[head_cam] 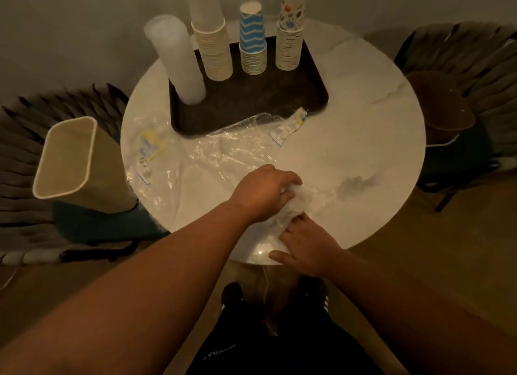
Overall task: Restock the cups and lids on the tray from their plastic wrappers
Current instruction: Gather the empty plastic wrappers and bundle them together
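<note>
round marble table (pixel 363 117) | beige bin (pixel 67 162) left | chair (pixel 458 75) right

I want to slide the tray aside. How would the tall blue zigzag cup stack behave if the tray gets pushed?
The blue zigzag cup stack is tall and narrow on the tray, so it probably tips on a jerk. Being paper cups, it is likely light and would resist little. Its nested cups may separate if it falls.

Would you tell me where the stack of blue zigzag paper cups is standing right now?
In the head view, the stack of blue zigzag paper cups stands at the dark tray's far edge, between the plain cream cup stack and the spotted cup stack.
</note>
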`<state>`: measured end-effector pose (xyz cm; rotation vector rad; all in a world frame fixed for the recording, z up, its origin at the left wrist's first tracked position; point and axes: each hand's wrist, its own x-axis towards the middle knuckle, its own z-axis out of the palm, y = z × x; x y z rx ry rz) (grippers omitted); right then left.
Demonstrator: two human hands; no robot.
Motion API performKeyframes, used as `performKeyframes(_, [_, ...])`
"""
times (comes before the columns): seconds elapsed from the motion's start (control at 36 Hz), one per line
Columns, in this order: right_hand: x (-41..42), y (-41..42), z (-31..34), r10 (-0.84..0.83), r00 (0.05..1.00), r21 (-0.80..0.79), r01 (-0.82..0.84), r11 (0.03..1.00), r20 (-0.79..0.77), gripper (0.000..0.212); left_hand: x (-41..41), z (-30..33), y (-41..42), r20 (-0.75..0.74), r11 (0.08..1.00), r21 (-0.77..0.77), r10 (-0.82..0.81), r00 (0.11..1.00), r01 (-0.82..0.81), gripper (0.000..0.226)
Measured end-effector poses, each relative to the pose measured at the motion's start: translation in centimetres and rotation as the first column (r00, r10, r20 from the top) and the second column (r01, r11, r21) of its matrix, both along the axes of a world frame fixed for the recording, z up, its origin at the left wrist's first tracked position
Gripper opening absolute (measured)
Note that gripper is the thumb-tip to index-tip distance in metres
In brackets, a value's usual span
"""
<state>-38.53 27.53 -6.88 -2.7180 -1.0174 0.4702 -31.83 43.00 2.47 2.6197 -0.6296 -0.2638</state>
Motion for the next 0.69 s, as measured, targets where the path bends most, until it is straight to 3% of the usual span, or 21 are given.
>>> performKeyframes(0.14, [-0.6, -0.4, -0.3, -0.042, 0.998, 0.018, 0.041, 0.999, 0.049, 0.072, 2.1, -1.9, -3.0, -0.109, 1.000, 0.022, -0.013, 0.994, 0.015, 0.030])
performKeyframes(0.22, [-0.9, -0.8, -1.1, -0.041, 0.987, 0.000, 0.041, 0.999, 0.154, 0.062, 2.9, -3.3, -3.8, -0.110, 1.000, 0.025, -0.002, 0.994, 0.005, 0.025])
performKeyframes(0.39, [-1.0, -1.3, -1.2, -0.040, 0.982, 0.035, 0.034, 0.999, 0.187, 0.060, 3.4, -5.5, -4.7, -0.101, 0.996, 0.084, -0.016, 0.995, 0.024, 0.020])
performKeyframes(0.56, [-1.7, -2.7, -1.3, -0.207, 0.955, 0.350, 0.125, 0.929, 0.210, 0.043, 3.4, -6.5, -5.3, -0.134, 0.993, 0.117, -0.007, 0.991, 0.023, 0.028])
performKeyframes(0.64, [-2.0, -3.6, -1.1, -0.442, 0.858, 0.491, 0.276, 0.826, 0.263, 0.039, 3.5, -6.4, -5.4, -0.159, 0.988, 0.148, -0.008, 0.987, 0.032, 0.029])
performKeyframes(0.69, [-1.5, -3.8, -0.7, -0.511, 0.816, 0.528, 0.317, 0.788, 0.272, 0.039, 3.5, -6.3, -5.3, -0.158, 0.986, 0.164, -0.010, 0.987, 0.036, 0.026])
